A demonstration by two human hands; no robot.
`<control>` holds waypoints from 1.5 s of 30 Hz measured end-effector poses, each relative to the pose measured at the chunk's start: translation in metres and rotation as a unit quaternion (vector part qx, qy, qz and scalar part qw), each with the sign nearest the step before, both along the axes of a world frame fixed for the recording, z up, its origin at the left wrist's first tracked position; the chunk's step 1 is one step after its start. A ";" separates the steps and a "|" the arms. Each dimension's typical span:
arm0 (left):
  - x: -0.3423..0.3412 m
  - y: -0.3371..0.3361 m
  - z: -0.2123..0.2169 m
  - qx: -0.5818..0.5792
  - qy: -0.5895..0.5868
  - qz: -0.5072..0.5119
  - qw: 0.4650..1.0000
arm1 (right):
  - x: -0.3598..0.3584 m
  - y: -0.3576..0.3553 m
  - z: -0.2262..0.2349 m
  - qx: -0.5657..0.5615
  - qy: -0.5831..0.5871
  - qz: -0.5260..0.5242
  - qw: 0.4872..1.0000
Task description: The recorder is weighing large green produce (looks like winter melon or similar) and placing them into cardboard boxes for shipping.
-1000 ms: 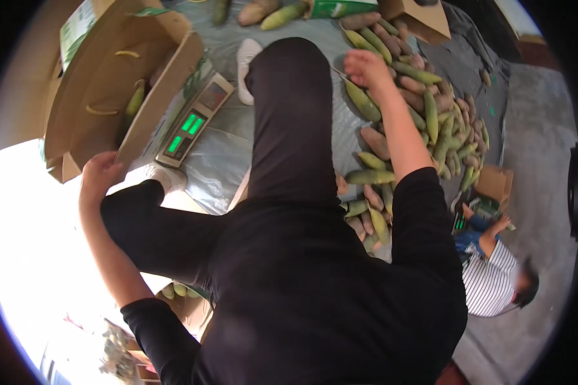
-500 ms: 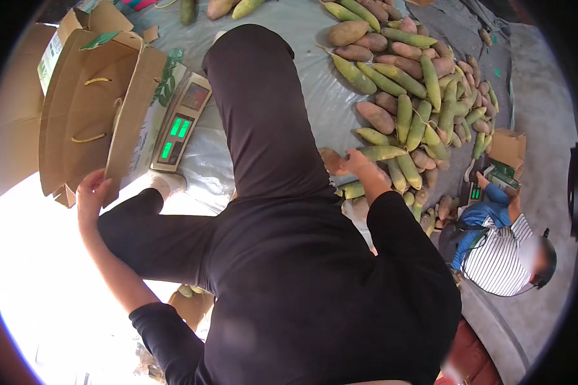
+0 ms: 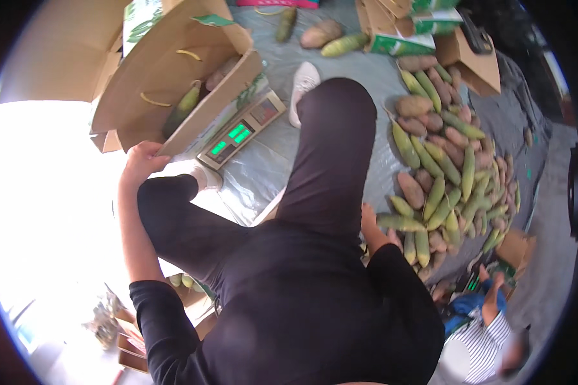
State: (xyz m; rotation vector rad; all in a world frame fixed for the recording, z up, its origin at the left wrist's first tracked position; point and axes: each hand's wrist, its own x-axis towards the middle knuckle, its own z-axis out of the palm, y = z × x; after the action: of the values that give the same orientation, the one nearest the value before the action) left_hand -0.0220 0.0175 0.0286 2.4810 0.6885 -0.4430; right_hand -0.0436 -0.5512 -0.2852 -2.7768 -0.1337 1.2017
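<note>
My left hand (image 3: 144,162) is closed on the near edge of an open cardboard carton (image 3: 125,106) with yellow rope handles. Inside it I see a long green radish (image 3: 187,106) and part of a brownish tuber beside it. A digital scale (image 3: 241,131) with lit green figures stands against the carton; whether it bears the carton I cannot tell. On the other side, my right hand (image 3: 369,224) is low beside my right thigh, which hides its fingers. Near it lies a heap of green radishes (image 3: 443,205) and pinkish-brown sweet potatoes (image 3: 410,189).
Plastic sheeting (image 3: 257,186) covers the floor. Loose radishes and a tuber (image 3: 321,33) lie ahead, near more cartons (image 3: 401,42) and a dark phone-like object (image 3: 475,32). At the lower right a person in a striped top (image 3: 485,343) works by another scale. Another carton (image 3: 192,301) stands behind my left leg.
The view has swung, so the scene sits further right and more of the carton's inside shows. My right hand has drawn from a brown tuber at the heap's edge to beside my thigh.
</note>
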 end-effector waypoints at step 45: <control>-0.009 -0.004 0.018 0.075 0.015 -0.097 0.992 | 0.250 0.423 0.315 0.538 -0.042 0.087 0.837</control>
State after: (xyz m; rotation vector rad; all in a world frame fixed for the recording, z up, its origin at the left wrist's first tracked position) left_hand -0.0315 0.0139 0.0465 2.7017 0.5086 -0.5175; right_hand 0.2060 -0.1286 0.0293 -1.8080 -0.8007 0.6635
